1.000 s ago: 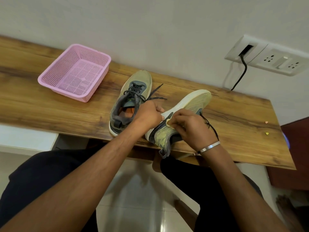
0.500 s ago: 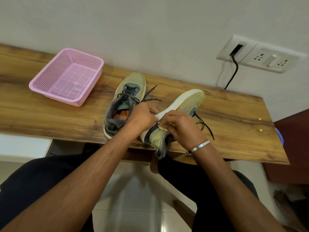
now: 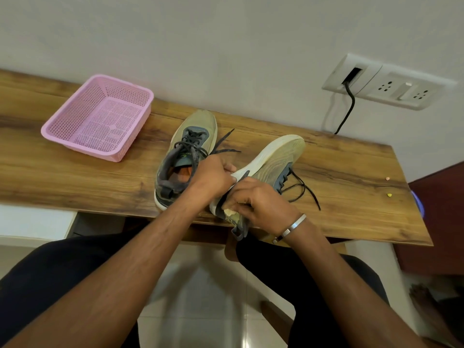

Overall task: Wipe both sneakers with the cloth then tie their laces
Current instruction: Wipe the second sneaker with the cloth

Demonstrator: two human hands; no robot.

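Note:
Two olive-and-grey sneakers are on the wooden table (image 3: 351,172). The left sneaker (image 3: 198,129) stands upright with its dark laces loose. The right sneaker (image 3: 278,159) lies tilted on its side, its white sole turned to the left and its laces trailing on the table. My left hand (image 3: 213,177) grips this sneaker's sole at mid-length. My right hand (image 3: 261,199) pinches a small pale cloth (image 3: 229,212) against the sneaker's side near the heel. Most of the cloth is hidden under my fingers.
A pink mesh basket (image 3: 100,116) sits at the back left of the table. A wall socket plate (image 3: 386,84) with a black cable is at the upper right. Two small bits (image 3: 388,195) lie near the table's right end. My legs are below the table's front edge.
My right hand has slid the cloth along the tilted sneaker's side toward the heel. My left hand keeps its grip on the sole.

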